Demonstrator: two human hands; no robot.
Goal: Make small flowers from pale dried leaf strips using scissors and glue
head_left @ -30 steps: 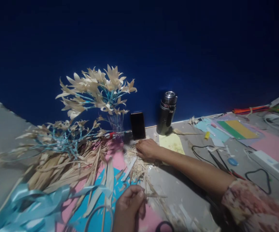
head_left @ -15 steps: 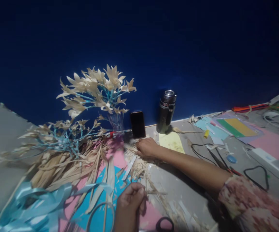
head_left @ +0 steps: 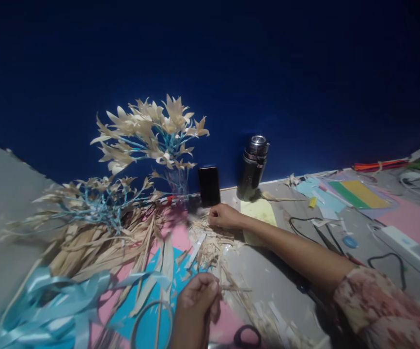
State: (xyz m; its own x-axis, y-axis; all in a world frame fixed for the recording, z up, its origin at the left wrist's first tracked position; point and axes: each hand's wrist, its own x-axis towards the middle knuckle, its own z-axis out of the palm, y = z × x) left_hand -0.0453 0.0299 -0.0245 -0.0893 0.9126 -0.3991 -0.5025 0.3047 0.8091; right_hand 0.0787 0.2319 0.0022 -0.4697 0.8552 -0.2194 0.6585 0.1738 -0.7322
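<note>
My right hand (head_left: 225,216) reaches forward over a pile of pale husk scraps (head_left: 211,246), just in front of an upright dark phone (head_left: 209,187). Its fingers are curled down and closed; what they hold, if anything, is hidden. Low in the middle, my left hand (head_left: 199,296) has its thumb pressed against bent fingers, and I cannot make out anything between them. Beneath and beside it lie blue paper (head_left: 151,283) and pink paper (head_left: 227,325). A black scissor handle (head_left: 248,335) shows to its right, and a pale ring (head_left: 134,329) to its left.
Husk flowers (head_left: 151,126) on blue stems stand in a clear vase (head_left: 177,182). Dried husks (head_left: 82,252) and light blue ribbon (head_left: 53,310) lie at left. A steel flask (head_left: 252,169), yellow paper (head_left: 258,213), black cable (head_left: 387,257) and white power strip (head_left: 402,247) are rightward.
My right hand has shifted slightly up and to the right over the scraps, its fingers still curled. My left hand stays nearly in place. The view has moved a little.
</note>
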